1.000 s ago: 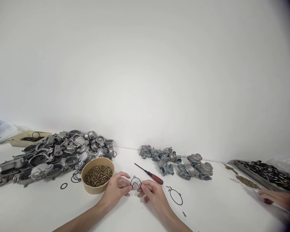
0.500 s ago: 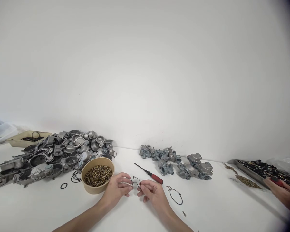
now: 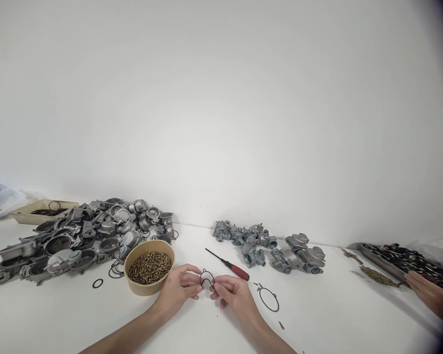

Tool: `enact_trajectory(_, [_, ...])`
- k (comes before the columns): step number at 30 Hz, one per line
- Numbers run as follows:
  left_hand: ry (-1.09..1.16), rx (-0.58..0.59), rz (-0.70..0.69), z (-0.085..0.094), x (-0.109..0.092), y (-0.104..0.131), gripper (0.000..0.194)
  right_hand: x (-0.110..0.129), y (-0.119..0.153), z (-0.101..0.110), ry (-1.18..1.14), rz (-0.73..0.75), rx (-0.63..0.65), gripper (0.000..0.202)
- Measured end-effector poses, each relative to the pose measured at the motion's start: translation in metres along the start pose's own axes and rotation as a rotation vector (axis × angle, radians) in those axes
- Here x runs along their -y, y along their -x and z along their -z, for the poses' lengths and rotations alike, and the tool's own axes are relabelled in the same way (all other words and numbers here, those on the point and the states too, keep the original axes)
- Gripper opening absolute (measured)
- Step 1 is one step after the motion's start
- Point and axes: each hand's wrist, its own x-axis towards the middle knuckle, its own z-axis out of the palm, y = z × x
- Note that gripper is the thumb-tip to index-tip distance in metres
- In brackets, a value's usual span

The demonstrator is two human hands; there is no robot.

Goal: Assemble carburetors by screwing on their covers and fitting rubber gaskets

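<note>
Between my two hands a thin black rubber gasket ring point(image 3: 207, 271) is pinched and bent, its small loop at the top. My left hand point(image 3: 177, 289) grips the ring's left side between thumb and fingers, close to a tan bowl point(image 3: 130, 285) full of brass screws point(image 3: 150, 268). On the ring's right side, my right hand point(image 3: 233, 294) pinches it with thumb and forefinger. Just beyond my right hand lies a screwdriver point(image 3: 239, 272) with a red and black handle. A second gasket ring point(image 3: 260, 296) rests flat on the table to the right, with a few small screws around it.
Grey metal housings point(image 3: 84, 238) are heaped at left, before a cream tray point(image 3: 22, 215) of black rings. A small O-ring point(image 3: 98, 283) lies near the bowl. Carburetor bodies point(image 3: 254, 241) stand along the wall. At far right, another person's hand point(image 3: 430, 295) is beside a tray of dark parts point(image 3: 409, 263).
My hands stay nearly still, the ring still bent between them. At far right, the red-handled tool by the other person's hand is no longer visible.
</note>
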Motion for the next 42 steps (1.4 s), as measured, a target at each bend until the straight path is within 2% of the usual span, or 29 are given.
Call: enact_trajectory(42, [-0.054, -0.030, -0.007, -0.0038, -0.0044, 0.0020, 0.034, 0.0018, -0.0009, -0.0015, -0.043, -0.035, -0.006, 0.046])
